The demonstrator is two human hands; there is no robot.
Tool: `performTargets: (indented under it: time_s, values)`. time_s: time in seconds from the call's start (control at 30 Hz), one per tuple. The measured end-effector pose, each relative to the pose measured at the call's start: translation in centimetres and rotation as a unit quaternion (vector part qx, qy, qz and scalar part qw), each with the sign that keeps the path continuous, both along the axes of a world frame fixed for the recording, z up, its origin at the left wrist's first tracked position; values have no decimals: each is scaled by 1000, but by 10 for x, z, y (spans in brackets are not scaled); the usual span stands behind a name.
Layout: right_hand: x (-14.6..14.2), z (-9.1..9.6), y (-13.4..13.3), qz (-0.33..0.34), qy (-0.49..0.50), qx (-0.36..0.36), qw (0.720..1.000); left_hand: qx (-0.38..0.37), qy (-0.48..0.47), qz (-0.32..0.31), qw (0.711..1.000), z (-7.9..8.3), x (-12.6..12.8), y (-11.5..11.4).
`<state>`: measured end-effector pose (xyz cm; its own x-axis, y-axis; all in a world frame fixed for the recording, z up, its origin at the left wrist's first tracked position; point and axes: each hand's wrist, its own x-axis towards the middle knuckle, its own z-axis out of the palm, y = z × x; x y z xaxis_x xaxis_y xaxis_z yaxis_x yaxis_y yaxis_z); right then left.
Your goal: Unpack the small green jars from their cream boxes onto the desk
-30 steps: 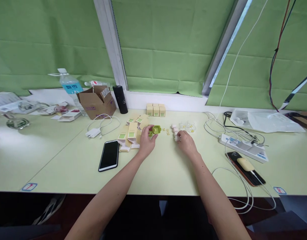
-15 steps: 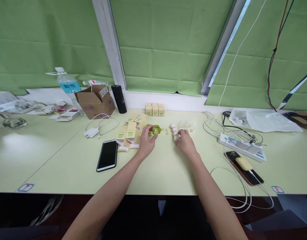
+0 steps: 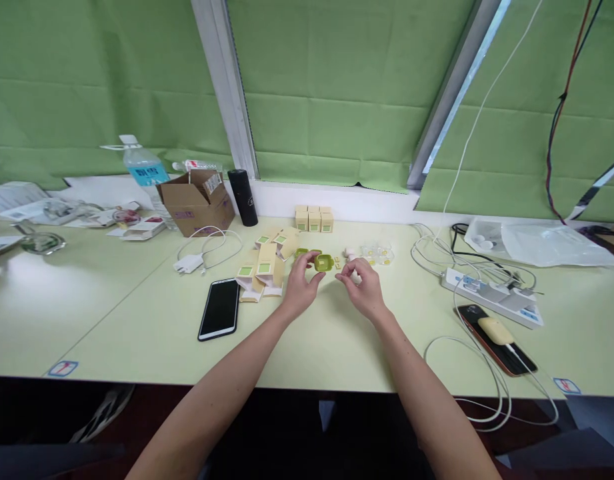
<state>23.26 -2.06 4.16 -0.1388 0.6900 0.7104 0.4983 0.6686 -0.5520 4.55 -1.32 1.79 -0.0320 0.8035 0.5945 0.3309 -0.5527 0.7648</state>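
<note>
My left hand (image 3: pixel 299 287) pinches a small green open case (image 3: pixel 323 262) just above the pale green table (image 3: pixel 137 320). My right hand (image 3: pixel 364 287) is closed in a pinch on a tiny pale piece (image 3: pixel 350 270), close to the case's right side. Several small white pieces (image 3: pixel 350 255) and clear blister trays (image 3: pixel 379 253) lie just behind the right hand. Flat folded yellow cartons (image 3: pixel 264 267) are piled left of my left hand. A row of small yellow boxes (image 3: pixel 313 219) stands by the window sill.
A black phone (image 3: pixel 219 309) lies left of the cartons, with a white charger and cable (image 3: pixel 201 250) behind it. A brown cardboard box (image 3: pixel 197 203), black flask (image 3: pixel 241 197) and water bottle (image 3: pixel 143 168) stand at the back left. A power strip (image 3: pixel 491 297), cables and a second phone (image 3: pixel 497 337) lie right.
My right hand left the white pieces and came left, lifted, pinching a small pale piece near the green case. My left hand shifted the case slightly right.
</note>
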Motion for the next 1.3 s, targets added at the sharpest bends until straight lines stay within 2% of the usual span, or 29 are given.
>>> performTargets:
  time_s: [0.07,0.17,0.27,0.33,0.43,0.53,0.6,0.7,0.87,1.0,1.13,1.2,1.3]
  values:
    - [-7,-2,-3,7,-20,60,998,-1,2,-16,1000,0,1,-1]
    - [-11,-4,-5,-25,-70,132,988,-8,2,-37,999,-1,1,-2]
    - [-11,-4,-6,-69,-106,164,978,-14,7,-63,998,0,2,-4]
    - [-10,-4,-7,-74,-108,158,979,-15,11,-87,996,1,3,-6]
    - [-10,-5,-8,-23,-78,107,991,-12,3,-108,994,2,4,-9]
    - [-11,-7,-8,31,-12,20,999,-7,-6,-109,994,3,4,-9]
    - [-12,-7,-7,44,40,-32,998,-2,1,-108,994,4,3,-10]
    - [-13,-9,-5,57,95,-83,990,16,32,-101,994,6,2,-12]
    - [-16,-11,-5,97,133,-135,977,53,62,-81,993,8,4,-18]
    - [-15,-7,-4,148,217,-177,949,63,42,-89,993,10,5,-19]
    - [-12,-1,-4,192,274,-219,916,10,-23,-85,996,13,2,-17]
    - [-11,0,-3,187,273,-225,917,-40,-25,-91,995,13,1,-15]
    - [-10,-3,-1,175,257,-227,923,-114,-33,-144,982,10,2,-12]
